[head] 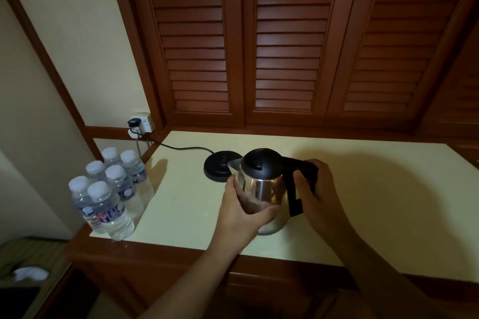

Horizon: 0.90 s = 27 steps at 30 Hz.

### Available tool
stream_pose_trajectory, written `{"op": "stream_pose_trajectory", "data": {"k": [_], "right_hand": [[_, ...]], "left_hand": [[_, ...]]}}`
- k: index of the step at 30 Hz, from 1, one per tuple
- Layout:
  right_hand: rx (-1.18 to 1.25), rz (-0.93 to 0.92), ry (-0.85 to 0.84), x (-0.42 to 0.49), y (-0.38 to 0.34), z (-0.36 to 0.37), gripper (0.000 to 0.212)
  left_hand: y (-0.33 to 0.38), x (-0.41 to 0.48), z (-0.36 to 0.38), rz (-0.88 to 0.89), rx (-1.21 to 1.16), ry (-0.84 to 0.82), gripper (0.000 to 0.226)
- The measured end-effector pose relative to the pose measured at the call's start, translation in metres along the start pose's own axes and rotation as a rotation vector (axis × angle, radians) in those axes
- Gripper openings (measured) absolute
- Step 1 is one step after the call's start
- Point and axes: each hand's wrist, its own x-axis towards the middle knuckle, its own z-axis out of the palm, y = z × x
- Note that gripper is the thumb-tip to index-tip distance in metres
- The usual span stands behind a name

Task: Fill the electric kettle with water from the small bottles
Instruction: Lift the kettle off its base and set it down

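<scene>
A steel electric kettle (pixel 264 186) with a black lid and black handle stands on the pale countertop (pixel 363 189), lid closed. My left hand (pixel 241 212) wraps around the front of its shiny body. My right hand (pixel 313 189) grips the black handle on the kettle's right side. The kettle's round black base (pixel 216 168) sits just behind and to the left, apart from the kettle. A pack of several small capped water bottles (pixel 108 194) stands at the counter's left front corner.
A black cord (pixel 181 148) runs from the base to a wall socket (pixel 141 123) at the back left. Louvered wooden doors (pixel 259 46) rise behind the counter. The counter's wooden front edge (pixel 259 261) lies below my arms.
</scene>
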Motion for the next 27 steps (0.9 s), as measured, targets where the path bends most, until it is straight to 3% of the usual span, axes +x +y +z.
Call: {"op": "stream_pose_trajectory", "data": {"k": [5,9,13,15,21,27], "right_hand": [[-0.089,0.056,-0.117,-0.006,0.003,-0.010,0.048],[-0.291,-0.001,-0.079,0.005,-0.025,-0.015,0.070],[-0.506,-0.095,-0.058,0.021,-0.065,-0.004,0.063],[-0.626,-0.082,-0.082,0.030,-0.083,0.008,0.060],[-0.891,-0.049,-0.097,0.041,-0.106,0.042,0.046],[-0.982,-0.055,-0.012,0.041,-0.110,0.059,0.026]], "left_hand": [[-0.006,-0.006,0.003,0.045,0.024,-0.015,0.105],[-0.007,-0.012,-0.002,0.025,0.083,-0.051,0.118],[-0.020,-0.022,-0.005,0.031,0.176,-0.053,0.071],[-0.024,-0.024,-0.007,0.028,0.192,-0.055,0.058],[-0.034,-0.018,-0.014,0.059,0.219,-0.072,0.081],[-0.041,-0.017,-0.017,0.106,0.257,-0.049,0.056]]}}
